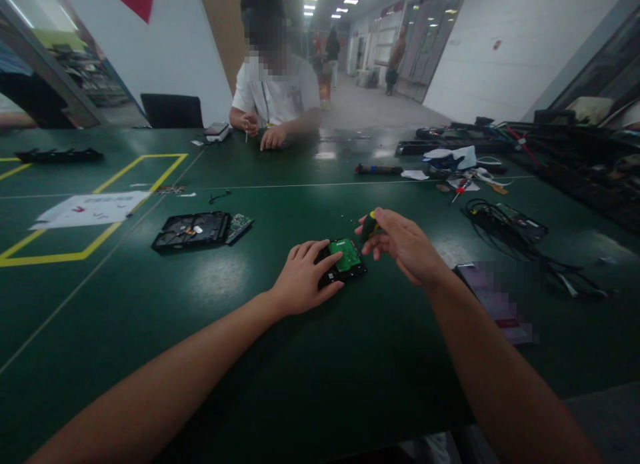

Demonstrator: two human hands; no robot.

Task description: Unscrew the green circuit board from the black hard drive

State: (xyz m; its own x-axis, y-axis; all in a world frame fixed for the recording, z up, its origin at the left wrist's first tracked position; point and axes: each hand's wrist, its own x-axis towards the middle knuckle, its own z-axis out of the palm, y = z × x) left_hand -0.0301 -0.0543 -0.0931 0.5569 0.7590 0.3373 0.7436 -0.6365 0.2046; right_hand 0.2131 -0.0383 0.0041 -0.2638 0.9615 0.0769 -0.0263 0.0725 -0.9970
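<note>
Gripping a screwdriver in my right hand, left hand splayed over a hard drive, back from the near edge of the green bench. Yellow tape on its left, co-worker at the far edge, lit corridor behind.

Black drive, green circuit board uppermost, lies flat, partly beneath fingers of left hand. Yellow-marked dark screwdriver tilts between fingers of right hand; shaft unclear.
</note>
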